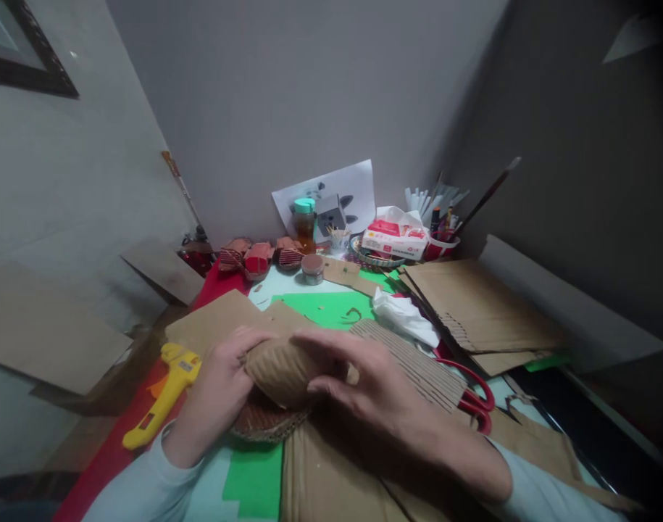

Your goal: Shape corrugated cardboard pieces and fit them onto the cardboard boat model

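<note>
The curved cardboard piece [282, 370] was found between the two hands, above the near part of the counter [214, 482] and directly over a reddish-brown corrugated piece [267, 423]; whether the two were joined could not be determined. The left hand [227, 380] was curled about the left end, its fingertips partly hidden. The right hand [370, 380] was cupped and partly open, fingers over the top and thumb against the front at the right end. The cardboard was judged light, not slippery, and moderately stiff, though pliable enough to take a bend. Creasing under hard pinching was considered the chief risk. Broad, gentle support at both ends was judged the sound hold, without fingertips dug in.
</note>
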Demonstrator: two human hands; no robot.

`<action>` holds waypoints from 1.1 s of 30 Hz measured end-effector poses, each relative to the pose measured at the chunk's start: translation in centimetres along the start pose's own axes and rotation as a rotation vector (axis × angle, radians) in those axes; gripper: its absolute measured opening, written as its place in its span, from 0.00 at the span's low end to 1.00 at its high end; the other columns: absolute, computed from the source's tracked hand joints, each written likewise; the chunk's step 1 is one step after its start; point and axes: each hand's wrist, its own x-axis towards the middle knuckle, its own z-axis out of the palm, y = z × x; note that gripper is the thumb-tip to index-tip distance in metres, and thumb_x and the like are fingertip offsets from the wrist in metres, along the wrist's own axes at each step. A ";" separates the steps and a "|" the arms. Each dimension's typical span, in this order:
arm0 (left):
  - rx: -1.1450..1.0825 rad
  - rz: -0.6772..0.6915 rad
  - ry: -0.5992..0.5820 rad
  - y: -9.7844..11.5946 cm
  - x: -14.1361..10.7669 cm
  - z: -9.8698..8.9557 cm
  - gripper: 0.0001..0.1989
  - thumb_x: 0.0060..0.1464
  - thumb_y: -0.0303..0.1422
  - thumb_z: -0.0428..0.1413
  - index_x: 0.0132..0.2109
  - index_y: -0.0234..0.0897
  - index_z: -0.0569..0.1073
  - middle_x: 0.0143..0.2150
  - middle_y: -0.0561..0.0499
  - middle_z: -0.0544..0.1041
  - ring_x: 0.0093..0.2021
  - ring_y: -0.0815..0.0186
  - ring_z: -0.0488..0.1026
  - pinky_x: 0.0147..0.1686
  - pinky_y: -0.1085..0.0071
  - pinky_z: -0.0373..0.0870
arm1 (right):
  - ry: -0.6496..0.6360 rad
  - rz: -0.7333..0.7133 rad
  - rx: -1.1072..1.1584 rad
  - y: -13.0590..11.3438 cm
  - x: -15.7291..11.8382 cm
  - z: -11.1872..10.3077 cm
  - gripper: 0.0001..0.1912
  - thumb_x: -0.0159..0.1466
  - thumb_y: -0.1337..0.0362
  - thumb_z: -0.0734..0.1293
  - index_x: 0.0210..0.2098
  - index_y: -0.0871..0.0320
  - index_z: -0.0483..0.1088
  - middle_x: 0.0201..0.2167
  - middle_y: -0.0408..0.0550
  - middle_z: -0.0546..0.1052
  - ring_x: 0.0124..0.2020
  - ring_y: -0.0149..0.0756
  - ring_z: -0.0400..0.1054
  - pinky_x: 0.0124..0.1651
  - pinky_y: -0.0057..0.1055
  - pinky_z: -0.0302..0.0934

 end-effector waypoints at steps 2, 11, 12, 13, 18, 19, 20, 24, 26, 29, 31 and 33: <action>0.034 0.002 0.003 0.0 0.0 -0.1 0.13 0.50 0.29 0.50 0.39 0.39 0.78 0.37 0.49 0.78 0.42 0.57 0.73 0.43 0.61 0.65 | -0.015 -0.047 -0.044 0.5 0.0 0.3 0.25 0.66 0.71 0.71 0.61 0.56 0.67 0.56 0.49 0.77 0.53 0.38 0.71 0.55 0.35 0.63; 0.151 -0.056 -0.095 -0.6 0.2 0.6 0.11 0.49 0.30 0.46 0.30 0.41 0.74 0.34 0.46 0.77 0.39 0.53 0.72 0.40 0.57 0.64 | -0.186 -0.010 -0.341 1.9 0.0 0.3 0.25 0.64 0.75 0.69 0.59 0.56 0.64 0.45 0.48 0.74 0.45 0.43 0.61 0.47 0.40 0.60; 0.161 -0.062 -0.096 -0.5 0.2 0.7 0.11 0.50 0.31 0.46 0.28 0.41 0.73 0.33 0.45 0.76 0.38 0.53 0.72 0.39 0.57 0.64 | -0.192 -0.014 -0.357 1.9 0.0 0.4 0.26 0.64 0.76 0.69 0.59 0.56 0.64 0.46 0.48 0.73 0.46 0.43 0.60 0.48 0.41 0.59; 0.171 -0.066 -0.094 -0.4 0.1 0.8 0.11 0.50 0.31 0.46 0.27 0.41 0.72 0.33 0.45 0.76 0.38 0.53 0.72 0.39 0.56 0.64 | -0.200 -0.017 -0.375 1.8 0.0 0.4 0.26 0.64 0.76 0.69 0.59 0.57 0.63 0.47 0.48 0.73 0.46 0.43 0.59 0.48 0.42 0.59; 0.201 -0.061 -0.055 0.3 -0.6 0.9 0.12 0.48 0.31 0.49 0.32 0.41 0.78 0.32 0.47 0.79 0.38 0.54 0.72 0.39 0.59 0.66 | -0.234 -0.017 -0.535 0.5 0.0 0.0 0.16 0.68 0.68 0.66 0.54 0.54 0.66 0.48 0.50 0.70 0.46 0.46 0.58 0.48 0.47 0.57; 0.207 -0.054 -0.041 0.5 -0.7 1.0 0.12 0.48 0.31 0.50 0.32 0.42 0.79 0.32 0.48 0.79 0.38 0.55 0.73 0.38 0.60 0.67 | -0.220 -0.023 -0.542 0.1 0.0 -0.1 0.13 0.69 0.64 0.66 0.52 0.54 0.67 0.50 0.52 0.69 0.48 0.47 0.58 0.50 0.49 0.57; 0.211 -0.046 -0.026 0.6 -0.8 1.0 0.11 0.48 0.32 0.52 0.32 0.43 0.80 0.31 0.49 0.79 0.38 0.55 0.73 0.37 0.61 0.68 | -0.208 -0.035 -0.535 -0.2 0.0 -0.3 0.11 0.70 0.62 0.65 0.51 0.55 0.67 0.54 0.54 0.67 0.51 0.49 0.57 0.53 0.50 0.57; 0.222 -0.010 0.014 1.1 -1.0 1.3 0.08 0.48 0.32 0.56 0.34 0.44 0.81 0.29 0.50 0.79 0.36 0.56 0.75 0.35 0.65 0.71 | -0.275 -0.096 -0.490 -0.6 -0.2 -0.3 0.16 0.72 0.65 0.61 0.58 0.58 0.63 0.64 0.56 0.62 0.65 0.49 0.50 0.65 0.51 0.51; 0.223 0.007 0.016 1.3 -1.2 1.5 0.08 0.49 0.32 0.57 0.34 0.44 0.81 0.29 0.50 0.79 0.36 0.57 0.75 0.35 0.65 0.72 | -0.314 -0.125 -0.480 -0.5 -0.4 -0.2 0.21 0.73 0.69 0.58 0.64 0.59 0.59 0.64 0.56 0.63 0.66 0.46 0.49 0.67 0.48 0.50; 0.218 0.029 0.000 1.4 -1.7 1.6 0.07 0.50 0.32 0.57 0.34 0.44 0.81 0.28 0.51 0.79 0.35 0.58 0.75 0.34 0.66 0.72 | -0.324 -0.142 -0.473 -0.4 -0.8 0.0 0.25 0.71 0.72 0.57 0.66 0.59 0.57 0.61 0.56 0.65 0.64 0.44 0.52 0.66 0.44 0.52; 0.212 0.043 -0.018 1.4 -2.0 1.8 0.08 0.51 0.31 0.56 0.33 0.44 0.80 0.28 0.51 0.79 0.34 0.59 0.75 0.33 0.67 0.71 | -0.330 -0.155 -0.461 -0.3 -1.0 0.0 0.24 0.69 0.72 0.60 0.65 0.58 0.59 0.59 0.56 0.66 0.62 0.44 0.55 0.66 0.43 0.54; 0.203 0.056 -0.044 1.3 -2.2 1.9 0.10 0.53 0.29 0.54 0.33 0.43 0.80 0.28 0.51 0.79 0.33 0.60 0.75 0.32 0.68 0.71 | -0.330 -0.194 -0.457 -0.1 -1.1 0.1 0.23 0.69 0.68 0.63 0.63 0.59 0.61 0.59 0.56 0.66 0.62 0.45 0.55 0.66 0.44 0.54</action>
